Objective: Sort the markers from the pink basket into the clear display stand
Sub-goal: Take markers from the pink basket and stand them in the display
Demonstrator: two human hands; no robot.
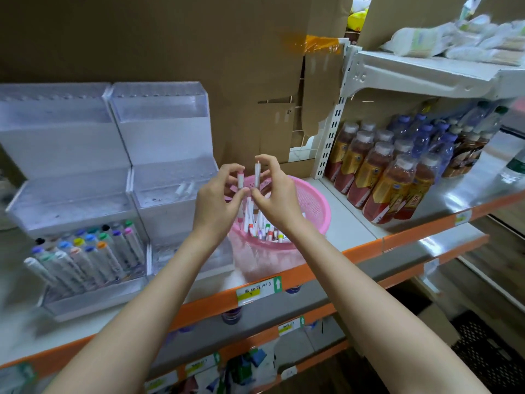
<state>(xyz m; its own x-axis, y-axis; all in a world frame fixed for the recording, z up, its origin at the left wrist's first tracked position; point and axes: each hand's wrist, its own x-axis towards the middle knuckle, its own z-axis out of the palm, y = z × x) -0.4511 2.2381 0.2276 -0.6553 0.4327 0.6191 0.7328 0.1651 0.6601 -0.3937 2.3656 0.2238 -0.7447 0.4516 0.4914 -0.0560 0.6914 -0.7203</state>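
A pink mesh basket (315, 206) sits on the shelf in the middle, with several white markers (262, 227) lying in it. Above the basket my left hand (220, 199) pinches a short white marker with a pink cap (241, 180), held upright. My right hand (277, 194) holds a second white marker (257, 174) upright between thumb and fingers, right beside the first. To the left stands the clear display stand (167, 177), stepped in tiers. Its lowest left tier holds several markers with coloured caps (85, 251); two white markers (185, 189) lie on a middle tier.
Bottled drinks (397, 177) fill the shelf at the right, behind a white upright post (331, 137). Cardboard (170, 38) backs the shelf. The orange shelf edge (284, 277) carries price labels. Packaged goods (468, 38) lie on the upper right shelf.
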